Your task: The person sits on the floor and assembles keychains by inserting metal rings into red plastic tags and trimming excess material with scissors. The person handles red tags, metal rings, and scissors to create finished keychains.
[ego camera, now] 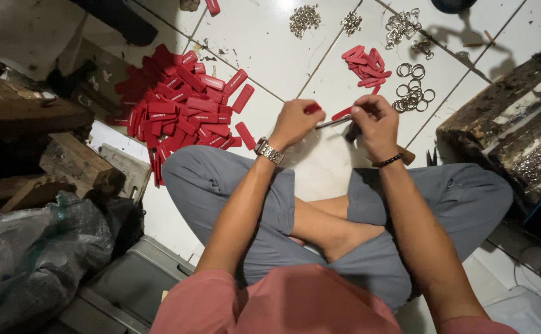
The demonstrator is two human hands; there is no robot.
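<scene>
I sit cross-legged on a white tiled floor. My left hand is closed around a red rectangular tag, of which only an edge shows. My right hand grips a thin metal tool that points toward the left hand, with another red tag just above it. A big heap of red tags lies to the left of my hands. A smaller pile of red tags lies beyond my right hand.
Metal key rings lie right of the small pile, with small metal parts and clasps farther off. Wooden blocks and a plastic bag sit at left, a grey bin near my knee, a dark worn block at right.
</scene>
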